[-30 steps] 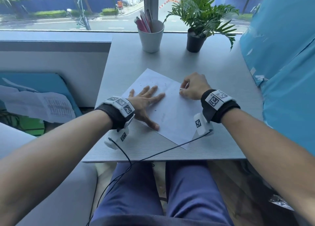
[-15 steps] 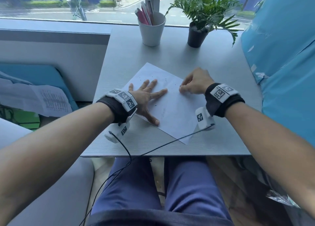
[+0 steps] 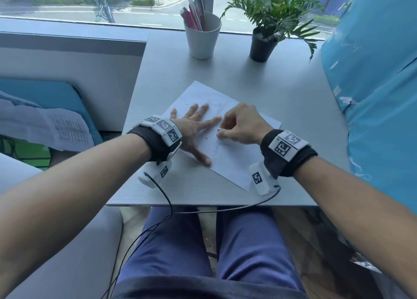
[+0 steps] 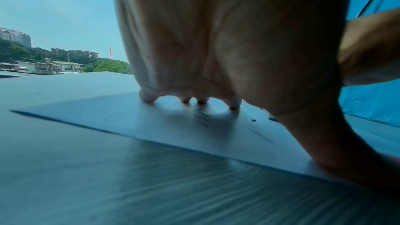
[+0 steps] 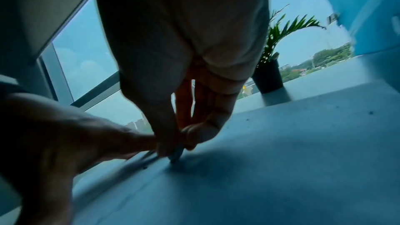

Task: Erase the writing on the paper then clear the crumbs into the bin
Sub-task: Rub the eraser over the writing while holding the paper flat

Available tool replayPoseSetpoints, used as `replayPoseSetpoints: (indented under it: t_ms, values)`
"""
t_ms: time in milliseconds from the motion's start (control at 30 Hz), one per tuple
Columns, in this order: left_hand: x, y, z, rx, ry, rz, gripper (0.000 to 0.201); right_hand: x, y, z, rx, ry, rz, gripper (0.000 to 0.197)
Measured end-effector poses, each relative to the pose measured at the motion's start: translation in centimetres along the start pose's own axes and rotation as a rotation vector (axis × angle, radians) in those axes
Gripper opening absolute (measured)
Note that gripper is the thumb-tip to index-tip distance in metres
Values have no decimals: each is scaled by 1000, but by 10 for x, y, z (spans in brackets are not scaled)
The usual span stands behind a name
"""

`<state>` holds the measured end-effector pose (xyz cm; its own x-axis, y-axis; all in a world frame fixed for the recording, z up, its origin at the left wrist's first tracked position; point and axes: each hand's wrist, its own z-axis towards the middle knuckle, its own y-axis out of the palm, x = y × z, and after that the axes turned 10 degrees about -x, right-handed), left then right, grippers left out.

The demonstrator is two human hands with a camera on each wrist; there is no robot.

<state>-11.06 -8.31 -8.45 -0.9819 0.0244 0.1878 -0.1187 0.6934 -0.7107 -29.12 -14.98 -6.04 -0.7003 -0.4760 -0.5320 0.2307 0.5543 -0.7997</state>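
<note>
A white sheet of paper [image 3: 234, 161] lies at an angle on the grey table [image 3: 293, 109]. My left hand [image 3: 194, 127] lies flat on the sheet with fingers spread, pressing it down. Beside the left index finger, my right hand [image 3: 239, 125] pinches a small dark eraser [image 5: 176, 153] between thumb and fingers, its tip on the paper [image 5: 281, 160]. Dark eraser crumbs [image 3: 206, 138] are scattered on the sheet. In the left wrist view the fingertips [image 4: 148, 97] rest on the paper [image 4: 129, 122], with faint pencil marks [image 4: 201, 115] near them. No bin shows.
A white cup of pens [image 3: 203, 37] and a potted plant in a black pot [image 3: 262, 46] stand at the table's far edge by the window. A blue covered surface [image 3: 379, 95] rises at the right. Printed papers [image 3: 63, 129] lie at the left. A cable [image 3: 162, 199] hangs over the front edge.
My right hand has slid left and toward me across the sheet, ending beside the left index finger. The left hand has stayed flat on the paper.
</note>
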Motion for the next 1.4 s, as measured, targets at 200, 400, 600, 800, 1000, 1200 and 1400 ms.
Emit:
replayPoseSetpoints:
  t_ms: [200, 400, 600, 800, 1000, 1200, 1400]
  values:
    - [0, 1, 1, -20, -12, 11, 142, -11, 13, -6, -46, -14, -7, 8]
    - [3, -1, -1, -16, -9, 3, 142, -3, 3, -2, 28, 51, 34, 12]
    - [4, -1, -1, -36, -25, 5, 146, -11, 8, -7, -119, -33, -46, 10]
    - [5, -1, -2, -42, -30, 16, 151, -22, 21, -22, -231, -96, -70, 8]
    - [5, -3, -2, -56, -40, 7, 150, -9, 8, -9, -35, 12, 19, 12]
    - [5, -4, -3, -60, -38, 11, 149, -11, 2, -8, -119, -7, 8, 12]
    - [6, -2, -3, -52, -28, -6, 151, -23, 17, -24, -270, -71, -74, 7]
